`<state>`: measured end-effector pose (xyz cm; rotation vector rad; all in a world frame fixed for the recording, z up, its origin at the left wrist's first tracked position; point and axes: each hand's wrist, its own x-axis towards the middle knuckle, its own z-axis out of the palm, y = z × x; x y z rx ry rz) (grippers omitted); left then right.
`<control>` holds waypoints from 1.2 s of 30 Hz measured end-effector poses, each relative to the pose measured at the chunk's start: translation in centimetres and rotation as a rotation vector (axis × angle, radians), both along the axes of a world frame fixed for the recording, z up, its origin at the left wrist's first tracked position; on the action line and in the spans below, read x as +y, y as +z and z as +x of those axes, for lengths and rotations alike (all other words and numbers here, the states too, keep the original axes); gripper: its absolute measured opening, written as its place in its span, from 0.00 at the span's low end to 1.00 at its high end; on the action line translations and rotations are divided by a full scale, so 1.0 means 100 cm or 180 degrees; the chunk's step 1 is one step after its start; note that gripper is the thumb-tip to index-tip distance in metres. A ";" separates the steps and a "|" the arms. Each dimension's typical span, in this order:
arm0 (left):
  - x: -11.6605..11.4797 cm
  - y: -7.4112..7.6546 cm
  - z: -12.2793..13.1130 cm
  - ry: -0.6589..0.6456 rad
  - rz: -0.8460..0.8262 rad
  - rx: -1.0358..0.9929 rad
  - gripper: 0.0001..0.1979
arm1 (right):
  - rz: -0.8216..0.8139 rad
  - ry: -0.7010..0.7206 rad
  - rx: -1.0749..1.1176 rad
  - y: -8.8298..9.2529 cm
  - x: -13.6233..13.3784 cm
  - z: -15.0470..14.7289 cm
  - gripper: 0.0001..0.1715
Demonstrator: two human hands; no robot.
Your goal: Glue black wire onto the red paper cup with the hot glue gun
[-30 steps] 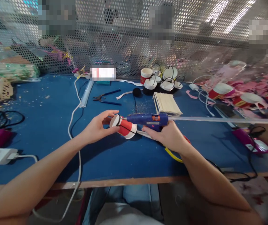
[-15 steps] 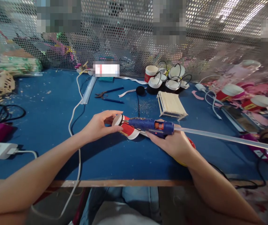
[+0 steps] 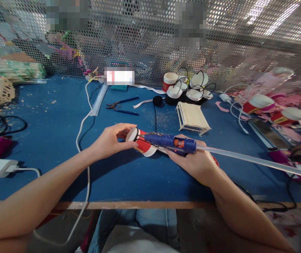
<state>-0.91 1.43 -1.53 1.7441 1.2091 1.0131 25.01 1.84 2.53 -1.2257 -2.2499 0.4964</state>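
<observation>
Cup (image 3: 142,147), inside hidden, sits tilted in the left grip (image 3: 113,140), thumb and fingers curled around it, back from the front edge (image 3: 150,205) of the table (image 3: 124,179); right grip (image 3: 197,161) wraps a glue gun (image 3: 159,139).

At six o'clock a plain, pale grey top (image 3: 137,240) shows against faded blue jeans (image 3: 155,225) with paler, worn patches, and the slim forearms (image 3: 60,183), at eight and four o'clock, are bare right down to the slender, tapering fingers (image 3: 125,144).
</observation>
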 end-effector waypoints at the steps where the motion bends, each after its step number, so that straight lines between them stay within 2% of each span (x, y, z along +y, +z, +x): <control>1: 0.000 0.000 0.000 0.0010 -0.0014 0.0016 0.32 | 0.0005 0.0035 -0.0008 0.001 0.000 0.000 0.03; 12: -0.001 0.002 0.002 0.0057 -0.0057 0.0032 0.32 | -0.0031 0.0243 -0.0019 0.001 -0.001 0.002 0.03; 17: 0.000 0.002 0.000 -0.0020 0.0034 0.0025 0.31 | -0.0115 0.0003 -0.0008 0.000 -0.001 0.003 0.05; 23: 0.001 0.001 -0.001 -0.0130 0.0157 0.0089 0.29 | -0.0275 0.0141 -0.0082 0.002 -0.003 0.004 0.06; 29: 0.001 0.001 -0.002 -0.0292 0.0219 -0.0012 0.29 | -0.0217 -0.0107 0.0123 -0.002 -0.001 0.005 0.09; 36: 0.000 0.003 -0.002 -0.0320 0.0178 -0.0008 0.29 | -0.0349 0.0109 0.0047 0.001 -0.002 0.007 0.08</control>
